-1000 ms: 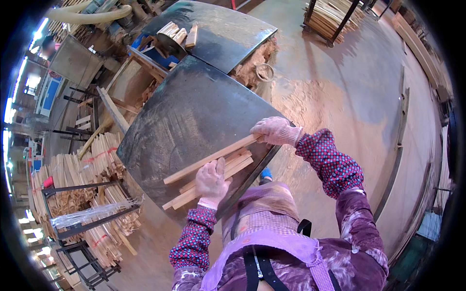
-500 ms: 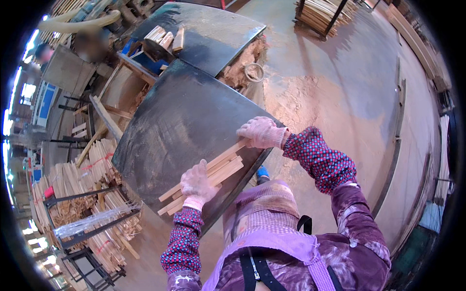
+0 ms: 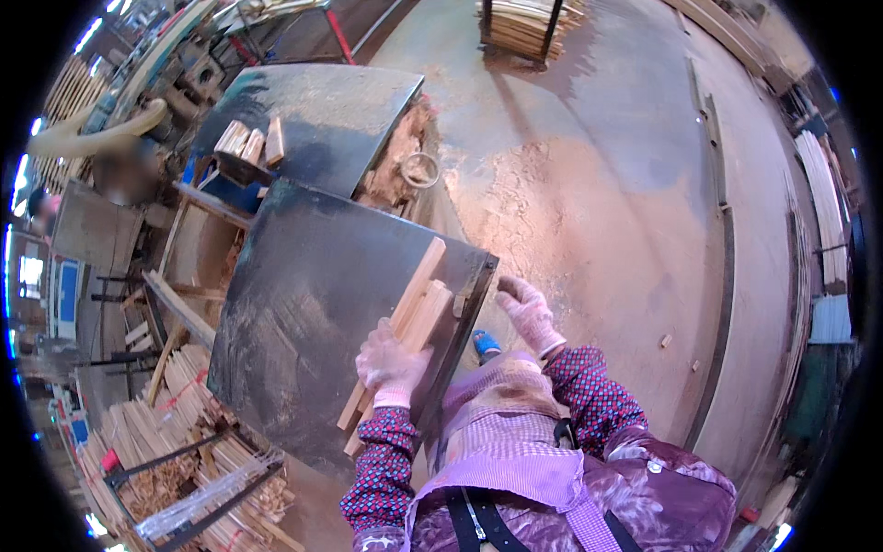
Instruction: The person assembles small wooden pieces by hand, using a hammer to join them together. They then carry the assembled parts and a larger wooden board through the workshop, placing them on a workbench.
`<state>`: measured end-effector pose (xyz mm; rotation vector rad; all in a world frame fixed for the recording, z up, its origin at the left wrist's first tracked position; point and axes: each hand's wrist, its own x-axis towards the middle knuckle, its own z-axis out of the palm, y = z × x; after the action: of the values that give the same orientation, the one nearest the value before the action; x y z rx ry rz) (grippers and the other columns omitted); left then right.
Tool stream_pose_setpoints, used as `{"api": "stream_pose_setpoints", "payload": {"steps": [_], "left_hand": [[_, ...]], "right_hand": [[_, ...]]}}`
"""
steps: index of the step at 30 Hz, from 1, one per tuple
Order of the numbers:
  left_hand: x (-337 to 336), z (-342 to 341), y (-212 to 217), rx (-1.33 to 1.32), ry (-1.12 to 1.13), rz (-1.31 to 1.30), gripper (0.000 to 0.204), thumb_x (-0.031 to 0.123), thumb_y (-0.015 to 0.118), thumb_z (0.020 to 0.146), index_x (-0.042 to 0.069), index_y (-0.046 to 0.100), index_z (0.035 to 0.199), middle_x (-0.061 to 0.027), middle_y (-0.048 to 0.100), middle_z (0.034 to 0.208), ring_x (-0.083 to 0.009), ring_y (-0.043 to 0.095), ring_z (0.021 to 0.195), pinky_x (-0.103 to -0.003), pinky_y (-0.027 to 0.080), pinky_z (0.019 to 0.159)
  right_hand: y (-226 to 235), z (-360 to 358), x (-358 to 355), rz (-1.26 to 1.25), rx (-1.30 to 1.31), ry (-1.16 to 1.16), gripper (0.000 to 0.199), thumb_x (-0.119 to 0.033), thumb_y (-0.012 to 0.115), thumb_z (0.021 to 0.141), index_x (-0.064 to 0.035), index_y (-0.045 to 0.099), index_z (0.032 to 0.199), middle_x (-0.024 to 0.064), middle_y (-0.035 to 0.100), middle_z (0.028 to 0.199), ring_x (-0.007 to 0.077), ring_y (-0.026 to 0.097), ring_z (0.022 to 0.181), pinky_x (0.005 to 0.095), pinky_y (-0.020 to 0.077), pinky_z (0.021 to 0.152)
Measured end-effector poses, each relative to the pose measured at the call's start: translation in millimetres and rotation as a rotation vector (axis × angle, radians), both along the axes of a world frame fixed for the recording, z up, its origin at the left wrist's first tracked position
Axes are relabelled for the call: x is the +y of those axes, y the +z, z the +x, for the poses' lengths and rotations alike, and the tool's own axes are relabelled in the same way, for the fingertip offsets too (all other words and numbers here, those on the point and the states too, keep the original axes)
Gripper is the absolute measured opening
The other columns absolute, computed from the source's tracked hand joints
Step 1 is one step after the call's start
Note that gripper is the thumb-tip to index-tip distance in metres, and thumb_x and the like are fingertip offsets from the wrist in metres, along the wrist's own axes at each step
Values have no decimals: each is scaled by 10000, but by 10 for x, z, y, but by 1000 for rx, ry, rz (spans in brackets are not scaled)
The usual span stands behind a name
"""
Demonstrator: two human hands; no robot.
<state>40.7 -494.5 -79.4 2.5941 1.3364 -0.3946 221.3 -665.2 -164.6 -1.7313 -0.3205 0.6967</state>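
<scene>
Several pale wooden strips (image 3: 421,322) lie side by side on the dark metal tabletop (image 3: 303,285), close to its right edge, one reaching farther than the others. My left hand (image 3: 391,363), in a dusty whitish-pink glove, is closed over them near their middle. Gloved the same way, my right hand (image 3: 529,317) hangs just past the table's right edge, apart from the strips. Its fingers are loosely bent and apart, with nothing visible in them. A small wooden piece (image 3: 459,305) sits at the table edge between the strips and this hand.
Behind stands a second dark table (image 3: 303,101) with short wood blocks (image 3: 244,141). Sawdust and a ring-shaped object (image 3: 420,170) lie beside it. Bundled strips (image 3: 166,414) fill a rack at lower left. A wood stack (image 3: 524,32) stands far off; small offcuts (image 3: 666,340) dot the floor at right.
My right hand has let go of the strips' far end and moved off the table's right edge. The strips now point more away from me, with my left hand still on them. The view has shifted.
</scene>
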Motion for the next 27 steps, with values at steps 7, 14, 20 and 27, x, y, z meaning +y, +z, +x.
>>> {"api": "stream_pose_setpoints", "payload": {"steps": [7, 14, 20, 27], "left_hand": [[-42, 696, -33, -13, -12, 18, 959, 605, 772, 662, 66, 456, 1388, -130, 609, 1196, -309, 621, 1078, -426, 509, 888], [197, 704, 93, -1, 158, -12, 983, 577, 805, 656, 58, 428, 1401, -158, 573, 1267, -337, 597, 1143, -462, 501, 947], [302, 375, 93, -203, 219, 8, 920, 489, 826, 659, 72, 434, 1379, -183, 568, 1275, -376, 576, 1166, -493, 474, 982], [28, 503, 96, -90, 174, -61, 945, 565, 817, 626, 82, 471, 1361, -158, 607, 1212, -352, 607, 1114, -490, 514, 908]], "right_hand": [[-1, -189, -101, -140, -34, -34, 431, -131, 659, 888, 1, 583, 1290, 174, 659, 1223, 253, 641, 1123, 343, 496, 979], [519, -140, 358, -392, -926, 518, 207, -260, 646, 824, -148, 694, 991, 41, 684, 944, 209, 633, 981, 391, 480, 900], [68, 8, 942, -396, -1355, 786, 88, -194, 620, 751, -183, 688, 696, 9, 659, 798, 205, 607, 845, 445, 477, 872], [251, 1710, 866, -772, -1213, 345, 181, -233, 655, 772, -95, 712, 873, 124, 692, 933, 280, 657, 902, 509, 506, 827]]}}
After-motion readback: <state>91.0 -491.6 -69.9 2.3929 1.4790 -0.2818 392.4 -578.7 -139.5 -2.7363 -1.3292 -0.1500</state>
